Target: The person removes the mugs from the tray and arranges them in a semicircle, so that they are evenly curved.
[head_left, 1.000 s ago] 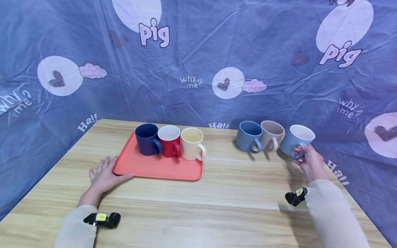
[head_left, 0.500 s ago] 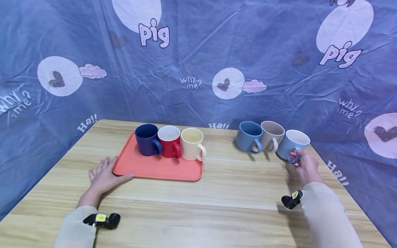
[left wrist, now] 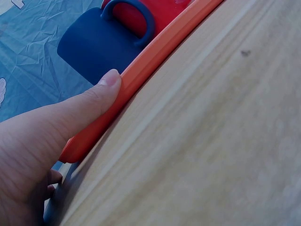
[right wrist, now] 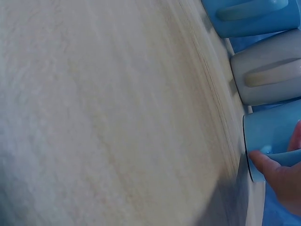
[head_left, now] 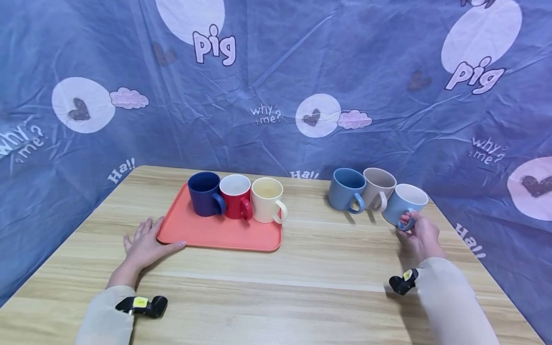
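My right hand [head_left: 423,235] holds the light blue mug [head_left: 394,207] by its handle, at the right end of a row of mugs. In the right wrist view that mug's base is right at the tabletop, with my thumb [right wrist: 265,165] low by the handle. Just left of it are a grey-beige mug [head_left: 372,192] and a medium blue mug [head_left: 340,194]. At the left, my left hand [head_left: 144,247] lies spread at the near left corner of the coral tray [head_left: 215,235]. Its thumb [left wrist: 96,99] rests along the tray's front rim.
On the tray's back part stand a navy mug [head_left: 201,201], a red mug [head_left: 233,203] and a cream mug [head_left: 263,207], side by side. A blue printed cloth [head_left: 276,72] hangs behind and beside the wooden table [head_left: 276,302].
My right hand has brought the light blue mug down and to the left, close beside the grey-beige mug. My left hand and the tray have stayed in place.
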A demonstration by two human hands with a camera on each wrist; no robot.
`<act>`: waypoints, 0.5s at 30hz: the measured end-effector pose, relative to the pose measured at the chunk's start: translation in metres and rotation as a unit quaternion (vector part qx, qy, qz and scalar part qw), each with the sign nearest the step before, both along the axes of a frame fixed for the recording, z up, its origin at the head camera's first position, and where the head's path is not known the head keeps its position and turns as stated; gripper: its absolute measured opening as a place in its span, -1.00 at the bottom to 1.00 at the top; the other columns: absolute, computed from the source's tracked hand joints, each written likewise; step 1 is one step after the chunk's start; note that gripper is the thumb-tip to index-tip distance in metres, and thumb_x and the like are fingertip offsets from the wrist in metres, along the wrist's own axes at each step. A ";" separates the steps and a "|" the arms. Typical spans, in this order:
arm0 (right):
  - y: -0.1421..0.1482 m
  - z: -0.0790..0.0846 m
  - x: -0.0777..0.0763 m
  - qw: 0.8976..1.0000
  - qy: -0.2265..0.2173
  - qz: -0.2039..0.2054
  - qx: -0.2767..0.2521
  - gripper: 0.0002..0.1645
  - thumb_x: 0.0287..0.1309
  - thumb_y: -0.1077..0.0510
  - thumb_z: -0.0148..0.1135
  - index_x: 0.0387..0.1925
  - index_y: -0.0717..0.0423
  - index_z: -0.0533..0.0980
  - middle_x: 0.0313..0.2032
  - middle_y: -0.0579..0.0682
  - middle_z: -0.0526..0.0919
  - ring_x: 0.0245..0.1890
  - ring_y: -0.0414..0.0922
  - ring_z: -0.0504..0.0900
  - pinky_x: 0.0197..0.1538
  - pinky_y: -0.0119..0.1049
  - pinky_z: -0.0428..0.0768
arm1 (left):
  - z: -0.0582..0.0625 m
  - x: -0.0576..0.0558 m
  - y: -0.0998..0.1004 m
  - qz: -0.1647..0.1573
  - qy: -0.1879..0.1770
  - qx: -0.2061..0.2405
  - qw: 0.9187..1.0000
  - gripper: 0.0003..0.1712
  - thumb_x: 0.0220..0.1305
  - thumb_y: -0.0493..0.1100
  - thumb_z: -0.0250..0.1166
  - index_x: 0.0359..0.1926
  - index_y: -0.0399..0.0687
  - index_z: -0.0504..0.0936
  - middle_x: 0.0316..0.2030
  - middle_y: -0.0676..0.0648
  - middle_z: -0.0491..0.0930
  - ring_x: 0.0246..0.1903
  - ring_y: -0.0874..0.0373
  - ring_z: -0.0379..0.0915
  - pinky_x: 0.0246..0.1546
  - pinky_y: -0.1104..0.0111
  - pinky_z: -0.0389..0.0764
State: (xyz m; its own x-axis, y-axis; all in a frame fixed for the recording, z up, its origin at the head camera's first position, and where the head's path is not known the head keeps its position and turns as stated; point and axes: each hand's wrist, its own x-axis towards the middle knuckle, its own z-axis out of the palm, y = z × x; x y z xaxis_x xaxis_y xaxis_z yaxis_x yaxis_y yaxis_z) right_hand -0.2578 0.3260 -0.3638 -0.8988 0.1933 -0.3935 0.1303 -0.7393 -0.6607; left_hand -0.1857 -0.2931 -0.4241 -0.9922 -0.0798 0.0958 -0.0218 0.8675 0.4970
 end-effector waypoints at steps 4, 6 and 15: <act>-0.001 -0.002 -0.001 1.000 0.004 0.000 -0.009 -0.86 0.19 0.22 -0.06 -0.41 0.21 0.38 -0.59 0.05 0.51 -0.54 -0.13 0.53 -0.35 -0.19 0.50 | 0.000 0.000 0.000 0.001 0.000 -0.003 1.000 0.23 -0.23 0.42 0.19 0.26 -0.31 -0.05 0.18 -0.52 -0.20 0.17 -0.35 -0.42 -0.10 -0.25 -0.56; -0.001 -0.003 -0.001 1.000 0.005 0.002 -0.011 -0.86 0.19 0.22 -0.06 -0.42 0.21 0.39 -0.59 0.05 0.52 -0.53 -0.13 0.54 -0.34 -0.18 0.49 | 0.001 0.000 0.000 0.002 0.001 -0.002 1.000 0.23 -0.23 0.42 0.18 0.26 -0.31 -0.05 0.18 -0.52 -0.20 0.17 -0.35 -0.42 -0.10 -0.25 -0.56; -0.002 -0.003 0.000 1.000 -0.003 0.002 0.001 -0.81 0.19 0.19 -0.05 -0.46 0.21 0.42 -0.60 0.06 0.53 -0.52 -0.12 0.55 -0.32 -0.15 0.49 | -0.002 -0.001 -0.001 0.002 0.001 -0.004 1.000 0.24 -0.24 0.43 0.19 0.26 -0.31 -0.05 0.18 -0.52 -0.20 0.18 -0.35 -0.43 -0.10 -0.24 -0.57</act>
